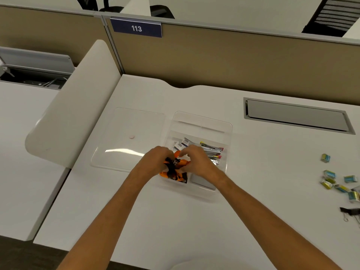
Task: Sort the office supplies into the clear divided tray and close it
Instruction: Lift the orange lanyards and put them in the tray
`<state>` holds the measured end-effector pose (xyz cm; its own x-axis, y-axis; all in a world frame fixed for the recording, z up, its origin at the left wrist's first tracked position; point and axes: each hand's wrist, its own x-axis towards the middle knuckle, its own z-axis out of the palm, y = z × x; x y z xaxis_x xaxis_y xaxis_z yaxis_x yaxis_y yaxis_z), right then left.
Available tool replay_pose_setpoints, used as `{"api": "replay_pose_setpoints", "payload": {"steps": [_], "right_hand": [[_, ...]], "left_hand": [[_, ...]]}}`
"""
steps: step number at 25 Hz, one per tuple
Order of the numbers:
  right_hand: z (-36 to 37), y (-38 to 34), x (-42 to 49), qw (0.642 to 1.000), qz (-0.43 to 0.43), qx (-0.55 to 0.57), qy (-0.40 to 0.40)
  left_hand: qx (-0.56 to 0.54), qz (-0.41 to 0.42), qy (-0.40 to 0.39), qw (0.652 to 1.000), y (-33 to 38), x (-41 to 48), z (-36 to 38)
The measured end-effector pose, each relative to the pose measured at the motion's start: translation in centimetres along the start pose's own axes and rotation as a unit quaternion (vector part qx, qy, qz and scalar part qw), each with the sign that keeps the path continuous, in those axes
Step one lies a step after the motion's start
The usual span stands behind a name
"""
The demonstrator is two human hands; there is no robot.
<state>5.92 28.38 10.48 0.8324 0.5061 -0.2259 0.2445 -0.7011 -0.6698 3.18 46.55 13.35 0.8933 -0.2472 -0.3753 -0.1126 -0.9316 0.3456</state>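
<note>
The clear divided tray [202,121] lies open in the middle of the white desk. Its clear lid [132,133] lies flat just left of it. My left hand [155,160] and my right hand [196,160] meet over the tray's near left compartment, both closed on a bundle of orange and black items [174,172], which may be cutters or staple removers. Several silver pieces with coloured ends [212,151] and barcoded packs [183,144] fill the compartment behind my hands. Small staple boxes [335,182] and a black binder clip [350,211] lie loose at the right.
A grey cable hatch [296,115] is set into the desk at the back right. A white curved divider panel [78,102] rises on the left, and a tan partition wall with a "113" sign [136,28] runs behind the desk.
</note>
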Motion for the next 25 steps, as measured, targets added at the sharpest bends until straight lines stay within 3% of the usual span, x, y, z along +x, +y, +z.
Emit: {"api": "replay_pose_setpoints", "payload": {"steps": [5,12,17,21,25], "right_hand": [[-1.8,-0.3,0.1,0.988,0.082,0.131,0.018],[-0.2,-0.2,-0.2,0.968,0.150,0.171,-0.102],[1.0,-0.5,0.6,0.956,0.199,0.195,-0.093],[0.2,-0.7,0.7,0.934,0.235,0.259,-0.075],[-2.1,-1.0,0.0,0.951,0.219,0.218,0.015]], "left_hand": [[-0.149,-0.043,0.075,0.985,0.1,0.4,-0.6],[-0.186,-0.094,-0.037,0.977,0.4,0.4,1.6],[-0.247,-0.150,-0.074,0.954,0.7,0.7,2.0],[-0.224,-0.153,-0.056,0.961,1.3,0.7,0.7],[-0.125,-0.143,0.033,0.981,1.1,-0.5,-1.7]]}}
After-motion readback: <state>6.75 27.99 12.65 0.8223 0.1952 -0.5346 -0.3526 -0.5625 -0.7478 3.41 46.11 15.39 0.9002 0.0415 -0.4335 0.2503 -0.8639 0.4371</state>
